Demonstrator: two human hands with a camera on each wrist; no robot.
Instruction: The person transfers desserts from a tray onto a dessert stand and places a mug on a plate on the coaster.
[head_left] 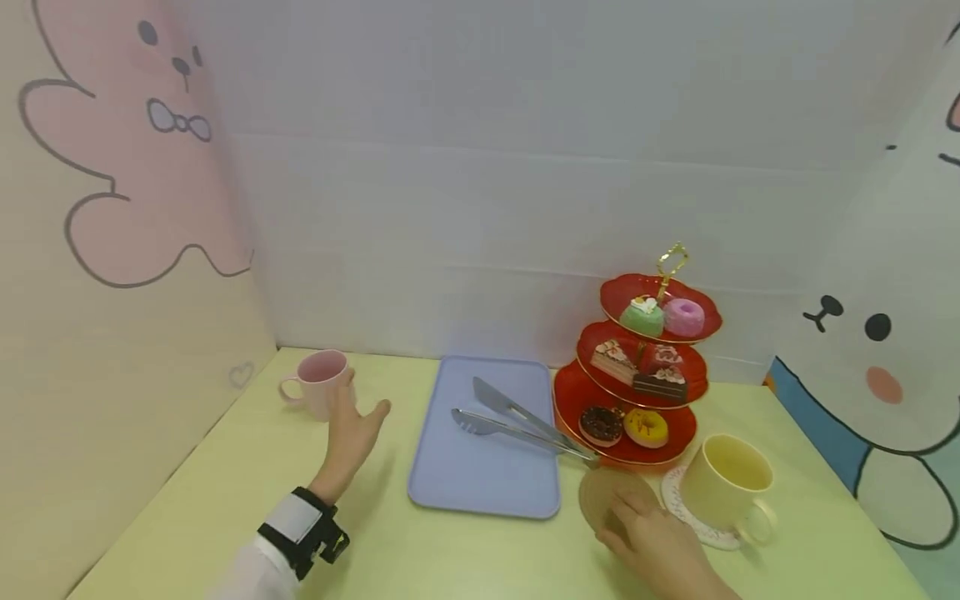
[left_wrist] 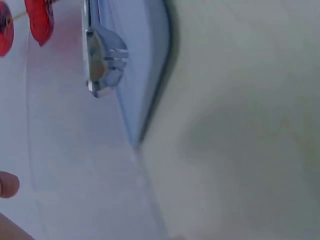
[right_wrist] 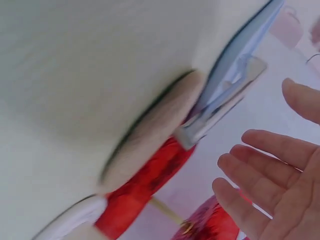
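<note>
At the left of the table stands a pink mug, its handle pointing left. My left hand is beside its right side, thumb spread away; whether the fingers touch the mug I cannot tell. In the left wrist view only a fingertip and a bit of the hand show. My right hand hovers over a round tan coaster, covering part of it. From the right wrist view its fingers are extended and hold nothing. Metal tongs lie across a blue tray, their handle end near the coaster.
A red three-tier stand with toy cakes and doughnuts rises at the back right. A yellow mug sits on a white patterned coaster to the right. White walls with cartoon animals enclose the table.
</note>
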